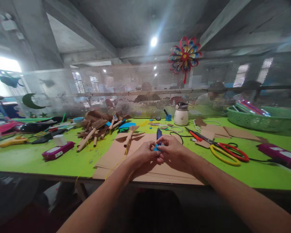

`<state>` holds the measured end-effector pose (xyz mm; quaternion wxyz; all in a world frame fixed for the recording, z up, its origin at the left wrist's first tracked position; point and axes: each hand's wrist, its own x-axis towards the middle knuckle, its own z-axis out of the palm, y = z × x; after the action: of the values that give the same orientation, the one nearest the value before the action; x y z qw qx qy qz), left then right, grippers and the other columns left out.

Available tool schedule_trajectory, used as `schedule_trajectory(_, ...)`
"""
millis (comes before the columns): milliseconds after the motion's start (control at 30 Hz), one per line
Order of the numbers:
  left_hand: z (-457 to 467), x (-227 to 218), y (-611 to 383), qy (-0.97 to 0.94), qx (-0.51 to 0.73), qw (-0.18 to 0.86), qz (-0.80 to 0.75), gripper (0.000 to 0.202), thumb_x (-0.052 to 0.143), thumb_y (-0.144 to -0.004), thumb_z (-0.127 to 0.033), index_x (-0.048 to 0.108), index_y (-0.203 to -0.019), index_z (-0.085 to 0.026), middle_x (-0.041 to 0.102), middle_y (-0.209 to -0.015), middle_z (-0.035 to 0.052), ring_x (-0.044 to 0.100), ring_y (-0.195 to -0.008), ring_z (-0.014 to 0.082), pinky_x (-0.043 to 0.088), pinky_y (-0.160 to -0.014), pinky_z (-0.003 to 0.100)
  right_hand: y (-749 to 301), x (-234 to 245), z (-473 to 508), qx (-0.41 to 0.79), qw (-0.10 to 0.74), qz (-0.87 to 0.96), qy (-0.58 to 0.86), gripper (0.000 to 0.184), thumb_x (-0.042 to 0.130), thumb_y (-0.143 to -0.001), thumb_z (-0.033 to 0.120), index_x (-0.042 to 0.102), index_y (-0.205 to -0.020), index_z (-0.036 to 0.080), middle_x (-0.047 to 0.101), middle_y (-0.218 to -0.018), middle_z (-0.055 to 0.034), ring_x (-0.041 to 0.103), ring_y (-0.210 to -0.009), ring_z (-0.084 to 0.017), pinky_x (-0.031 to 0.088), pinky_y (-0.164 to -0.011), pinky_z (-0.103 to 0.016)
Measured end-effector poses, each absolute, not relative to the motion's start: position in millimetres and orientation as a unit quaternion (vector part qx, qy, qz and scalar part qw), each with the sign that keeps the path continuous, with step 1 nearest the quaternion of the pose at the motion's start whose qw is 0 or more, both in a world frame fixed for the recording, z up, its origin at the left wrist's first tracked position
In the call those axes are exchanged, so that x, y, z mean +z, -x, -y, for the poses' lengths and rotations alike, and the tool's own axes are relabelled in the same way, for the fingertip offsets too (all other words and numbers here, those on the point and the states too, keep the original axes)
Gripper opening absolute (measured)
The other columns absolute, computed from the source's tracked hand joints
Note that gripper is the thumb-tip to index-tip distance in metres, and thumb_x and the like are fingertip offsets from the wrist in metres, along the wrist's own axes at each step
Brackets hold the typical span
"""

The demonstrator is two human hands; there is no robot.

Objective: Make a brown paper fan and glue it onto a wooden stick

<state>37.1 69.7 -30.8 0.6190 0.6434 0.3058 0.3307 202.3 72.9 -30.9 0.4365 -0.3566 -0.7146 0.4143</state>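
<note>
Both my hands meet over brown paper sheets at the table's front edge. The fingers of my left hand pinch a small light-blue piece; its exact kind does not show. Thumb and fingers of my right hand close on the same piece from the other side. Just beyond the fingertips lies a dark blue pen-like tool, partly hidden by my right hand. A rolled brown paper tube with a frayed end rests on the sheets, left of my hands.
Scissors with red and yellow handles lie to the right. Purple boxes sit at both sides. A pile of brown paper shapes, a white jug and a green basket stand farther back, before a perforated screen.
</note>
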Motion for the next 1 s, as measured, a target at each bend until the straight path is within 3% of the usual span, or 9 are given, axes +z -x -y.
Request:
schedule_trajectory(100,-68,-31,-37,-0.628,0.347,0.629,-0.299,0.031,0.072,-0.068,-0.021,0.047,-0.086,-0.014,0.066,-0.070,0.0070,0.064,-0.057,0.0153,0.053,-0.061,0.031,-206,-27,-73,0.408,0.442,0.703,0.379,0.031,0.067,-0.070,0.042,0.059,-0.082,0.014,0.059,-0.056,0.0004,0.052,-0.046,-0.010,0.038,-0.044,-0.022)
schedule_trajectory(267,-58,-21,-39,-0.624,0.365,0.618,-0.309,0.031,0.071,-0.068,-0.020,0.045,-0.084,-0.015,0.066,-0.066,0.0064,0.064,-0.054,0.0163,0.052,-0.057,0.030,-215,-29,-74,0.452,0.369,0.712,0.391,0.043,0.060,-0.073,0.055,0.054,-0.059,0.015,0.050,-0.045,0.0026,0.042,-0.039,-0.007,0.031,-0.041,-0.022)
schedule_trajectory(500,-59,-19,-36,-0.588,0.362,0.663,-0.290,0.028,0.069,-0.066,-0.012,0.050,-0.085,-0.013,0.068,-0.074,0.0090,0.065,-0.061,0.0169,0.054,-0.063,0.035,-217,-33,-79,0.392,0.390,0.732,0.397,0.039,0.064,-0.071,0.050,0.052,-0.056,0.015,0.051,-0.048,0.0022,0.040,-0.043,-0.007,0.029,-0.043,-0.022)
schedule_trajectory(733,-68,-15,-35,-0.560,0.369,0.692,-0.267,0.017,0.055,-0.064,0.000,0.065,-0.077,-0.004,0.069,-0.082,0.0157,0.068,-0.074,0.0194,0.054,-0.069,0.027,-215,-25,-78,0.358,0.420,0.733,0.398,0.036,0.062,-0.071,0.046,0.053,-0.056,0.015,0.050,-0.051,0.0025,0.037,-0.044,-0.007,0.027,-0.044,-0.022)
schedule_trajectory(1000,-70,-17,-35,-0.493,0.376,0.716,-0.322,0.014,0.055,-0.077,-0.005,0.066,-0.086,-0.002,0.069,-0.088,0.0171,0.068,-0.075,0.0171,0.054,-0.066,0.021,-209,-22,-72,0.325,0.456,0.713,0.422,0.031,0.061,-0.072,0.042,0.052,-0.058,0.016,0.044,-0.050,0.0048,0.034,-0.046,-0.007,0.025,-0.045,-0.022)
